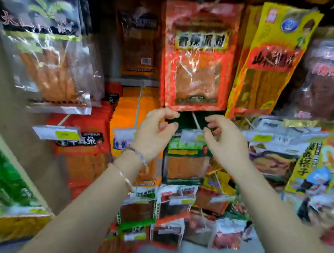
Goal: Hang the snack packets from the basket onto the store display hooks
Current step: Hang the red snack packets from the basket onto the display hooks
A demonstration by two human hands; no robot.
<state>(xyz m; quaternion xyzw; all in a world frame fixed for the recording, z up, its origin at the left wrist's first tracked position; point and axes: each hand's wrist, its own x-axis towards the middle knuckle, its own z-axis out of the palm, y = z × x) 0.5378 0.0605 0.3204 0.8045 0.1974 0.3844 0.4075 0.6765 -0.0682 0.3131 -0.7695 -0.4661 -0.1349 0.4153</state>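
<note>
Your left hand and right hand are both half-curled, thumb and forefinger a little apart, each at one upper corner of the green snack packet. Blur hides whether the fingertips pinch its dark top edge or just sit beside it, so can't tell. Both hands are raised in front of you, palms facing each other, forearms coming up from the bottom corners, two bracelets on the left wrist. Between the hands runs a white display hook with a price tag at its tip. The green packet hangs upright just below the tag, its clear window showing orange strips. Right above your fingertips hangs a red packet, its lower edge just over both forefingers. Left of your left hand are orange packets. Up and right of your right hand is a yellow packet.
</note>
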